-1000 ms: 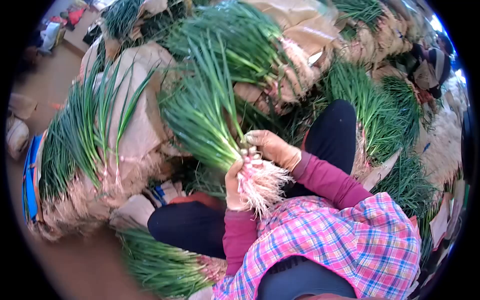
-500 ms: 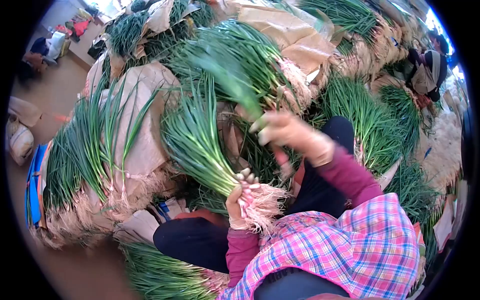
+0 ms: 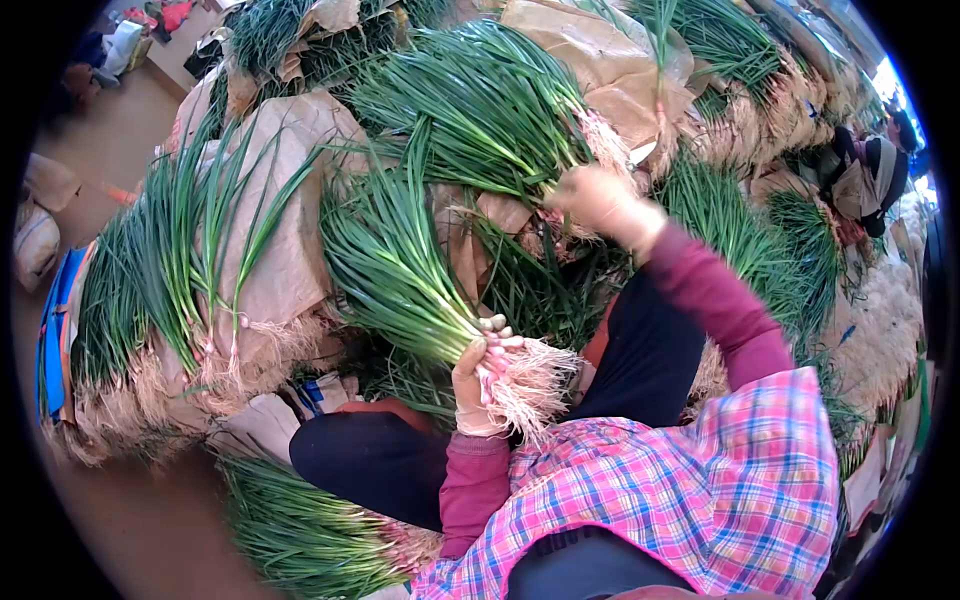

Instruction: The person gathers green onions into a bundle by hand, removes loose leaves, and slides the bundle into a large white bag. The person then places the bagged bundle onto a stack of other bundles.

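Bundle of green onions (image 3: 405, 270) is fanning out from the left hand (image 3: 478, 392), whose fingers are grasping it near the bulbs, with the pale roots hanging over the wearer's lap. The right hand (image 3: 605, 205) is reaching to the root end of a larger onion heap (image 3: 480, 110); blur is hiding whether its fingers are closed or released. Brown wrapping sheets (image 3: 285, 190) are covering the mound at the left, where a row of onions (image 3: 175, 260) is lying with its roots at the near edge. A blue strip (image 3: 57, 335) is bordering that row. Another onion pile (image 3: 305, 530) is lying beside the left knee (image 3: 365, 460). Brown floor (image 3: 160, 525) is showing at the left, with pale sacks (image 3: 38, 245) resting farther out. At the upper right, another person (image 3: 880, 175) is appearing beyond further heaps.
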A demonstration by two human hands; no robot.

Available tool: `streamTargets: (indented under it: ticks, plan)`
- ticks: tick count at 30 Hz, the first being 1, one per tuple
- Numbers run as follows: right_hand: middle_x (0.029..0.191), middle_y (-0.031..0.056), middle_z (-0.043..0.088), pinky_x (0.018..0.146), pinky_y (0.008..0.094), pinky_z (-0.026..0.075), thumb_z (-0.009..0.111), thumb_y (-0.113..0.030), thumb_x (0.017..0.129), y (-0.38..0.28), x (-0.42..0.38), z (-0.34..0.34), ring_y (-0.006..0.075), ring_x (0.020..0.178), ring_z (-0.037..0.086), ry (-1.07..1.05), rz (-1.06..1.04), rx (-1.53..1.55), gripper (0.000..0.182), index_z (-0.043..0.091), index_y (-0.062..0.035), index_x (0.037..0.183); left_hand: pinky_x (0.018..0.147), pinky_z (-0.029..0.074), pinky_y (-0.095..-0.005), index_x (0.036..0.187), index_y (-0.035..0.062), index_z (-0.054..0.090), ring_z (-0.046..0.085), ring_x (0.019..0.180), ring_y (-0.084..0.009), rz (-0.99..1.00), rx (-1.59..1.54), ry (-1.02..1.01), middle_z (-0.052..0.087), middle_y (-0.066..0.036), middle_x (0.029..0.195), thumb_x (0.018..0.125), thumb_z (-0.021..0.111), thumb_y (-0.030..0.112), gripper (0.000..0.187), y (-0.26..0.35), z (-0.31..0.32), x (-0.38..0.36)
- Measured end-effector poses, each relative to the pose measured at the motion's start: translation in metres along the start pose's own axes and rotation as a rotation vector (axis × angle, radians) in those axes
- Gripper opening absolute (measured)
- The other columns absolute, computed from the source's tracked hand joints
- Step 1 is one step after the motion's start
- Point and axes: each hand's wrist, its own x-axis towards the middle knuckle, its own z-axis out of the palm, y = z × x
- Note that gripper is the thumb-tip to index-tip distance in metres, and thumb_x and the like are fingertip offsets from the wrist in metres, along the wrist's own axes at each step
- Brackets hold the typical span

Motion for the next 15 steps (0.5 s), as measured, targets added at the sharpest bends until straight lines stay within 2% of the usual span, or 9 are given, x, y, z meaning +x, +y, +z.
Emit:
streamTargets:
  ticks: [1,3,6,7,10,11,12,13,15]
  plan:
    - [0.092,0.0186,0.069,0.084,0.0428,0.051,0.061,-0.043,0.085,-0.003,0.01,0.044,0.0323,0.089,0.067,0.02,-0.041,-0.251,0.038,0.072,-0.0075,0.091,0.09,0.05,-0.0472,0.115,0.0029,0.054,0.061,0.098,-0.0275,-0.001,0.006,0.028,0.056,-0.013,0.114,0.087,0.063,0.011,0.031,0.001,0.005,-0.002]
    - [0.086,0.0182,0.07,0.074,0.0421,0.054,0.063,-0.04,0.083,0.019,0.035,0.128,0.0351,0.079,0.067,0.118,0.126,-0.1,0.036,0.071,-0.0055,0.089,0.097,0.047,-0.0476,0.113,0.0013,0.054,0.056,0.114,-0.0306,-0.018,0.006,0.023,0.058,-0.015,0.117,0.086,0.063,0.012,0.03,0.001,0.006,-0.004]
    - [0.077,0.0094,0.07,0.068,0.0405,0.053,0.069,-0.032,0.084,-0.002,-0.01,0.136,0.0265,0.071,0.067,0.072,0.166,0.568,0.029,0.07,-0.0032,0.087,0.104,0.044,-0.0483,0.113,-0.0006,0.055,0.049,0.126,-0.0321,0.012,0.107,0.046,0.053,-0.018,0.132,0.087,0.062,0.013,0.03,-0.004,-0.011,0.002]
    - [0.074,0.0059,0.069,0.066,0.0403,0.052,0.071,-0.029,0.085,-0.015,-0.036,0.137,0.0232,0.069,0.066,-0.002,0.207,0.888,0.027,0.07,-0.002,0.087,0.093,0.052,-0.0428,0.119,-0.0004,0.051,0.063,0.104,-0.0299,0.043,0.138,0.128,0.057,-0.019,0.125,0.088,0.06,0.012,0.035,-0.008,-0.008,0.004]
    - [0.088,0.0049,0.067,0.073,0.0308,0.05,0.072,-0.026,0.087,-0.042,-0.094,0.148,0.0152,0.079,0.061,-0.015,-0.076,0.913,0.027,0.069,-0.0011,0.097,0.082,0.057,-0.0392,0.114,-0.0003,0.052,0.068,0.088,-0.0297,-0.191,0.132,0.029,0.065,-0.017,0.108,0.09,0.058,0.011,0.028,-0.003,-0.021,0.005]
    - [0.097,0.0086,0.068,0.078,0.0282,0.049,0.071,-0.027,0.087,-0.041,-0.093,0.154,0.0156,0.086,0.063,0.055,-0.19,0.881,0.029,0.069,-0.0023,0.103,0.083,0.056,-0.0404,0.117,-0.0009,0.052,0.067,0.09,-0.0295,-0.161,0.167,0.112,0.064,-0.016,0.105,0.09,0.058,0.012,0.03,-0.007,-0.02,0.008]
    - [0.107,0.0051,0.064,0.074,0.0266,0.048,0.069,-0.027,0.089,-0.039,-0.08,0.157,0.0133,0.084,0.058,-0.052,0.02,1.362,0.035,0.063,-0.0015,0.113,0.085,0.055,-0.0411,0.119,-0.0013,0.052,0.066,0.092,-0.0295,-0.17,0.182,0.098,0.063,-0.015,0.105,0.09,0.058,0.011,0.032,-0.01,-0.02,0.008]
    - [0.1,0.0005,0.066,0.062,0.022,0.044,0.067,-0.027,0.091,-0.015,-0.056,0.153,0.0078,0.069,0.052,-0.33,0.033,1.491,0.035,0.061,-0.0019,0.115,0.086,0.054,-0.0418,0.12,-0.0017,0.052,0.066,0.094,-0.0294,-0.183,0.199,0.09,0.063,-0.015,0.105,0.09,0.059,0.011,0.034,-0.009,-0.013,0.005]
    - [0.091,-0.0023,0.067,0.054,0.0169,0.038,0.065,-0.024,0.092,-0.029,-0.047,0.136,0.0025,0.061,0.047,-0.341,0.042,1.776,0.026,0.064,-0.0047,0.11,0.09,0.052,-0.0432,0.123,-0.0024,0.051,0.065,0.098,-0.0295,-0.23,0.193,0.053,0.061,-0.017,0.113,0.089,0.059,0.01,0.037,-0.01,-0.014,0.001]
